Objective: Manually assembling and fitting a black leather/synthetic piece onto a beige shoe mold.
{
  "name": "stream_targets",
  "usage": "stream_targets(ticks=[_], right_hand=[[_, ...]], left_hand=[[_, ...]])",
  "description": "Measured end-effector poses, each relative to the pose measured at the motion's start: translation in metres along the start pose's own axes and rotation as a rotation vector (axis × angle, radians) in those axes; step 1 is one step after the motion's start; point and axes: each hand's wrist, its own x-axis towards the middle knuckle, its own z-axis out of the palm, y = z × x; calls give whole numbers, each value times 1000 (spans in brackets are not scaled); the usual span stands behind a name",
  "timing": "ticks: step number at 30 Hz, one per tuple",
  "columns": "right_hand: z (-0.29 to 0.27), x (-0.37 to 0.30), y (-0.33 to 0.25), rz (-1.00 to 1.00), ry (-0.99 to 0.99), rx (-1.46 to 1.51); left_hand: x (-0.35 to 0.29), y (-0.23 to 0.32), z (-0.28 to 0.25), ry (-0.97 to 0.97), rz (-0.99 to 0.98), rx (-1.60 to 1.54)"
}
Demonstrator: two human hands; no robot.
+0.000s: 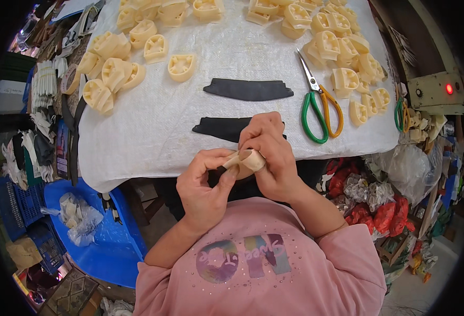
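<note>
Close to my body, just off the table's front edge, both hands hold a cream shoe heel (251, 162), mostly covered by my fingers; its curved, thin-edged side shows. My left hand (208, 181) pinches its left side between thumb and fingers. My right hand (272, 158) is closed over its right side, fingers bent. Beyond the right hand lies a black strip (218, 127), its right part hidden behind that hand. Farther back a second black strip (248, 89) lies flat. To the right are scissors (316, 97) with green and yellow handles, blades slightly apart, pointing away.
A white woven sheet (137, 131) covers the table. Loose cream heels (113, 73) sit at the far left, with more heels (342, 47) piled at the far right. A blue tub (105, 253) stands below left. Red bags (395, 213) and clear plastic crowd the lower right.
</note>
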Motion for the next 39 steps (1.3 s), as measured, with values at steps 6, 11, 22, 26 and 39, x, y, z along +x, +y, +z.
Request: stream_targets(ticks=[6,11,22,26,39], right_hand=[[-10,-1,1,-33,2,288],[-23,6,-5,590,-240,725],[-13,7,-7,-120,-133,12],[-2,3,-5,-146,-128,20],[10,16,13,269,-248,735]], left_hand=[[12,7,-15,-49,241,361],[12,6,-18,-106,560,481],[15,-11,-23,-386,-183,-252],[10,-7,-9,-352,-422,-666],[1,-6,12,-176,-274,-443]])
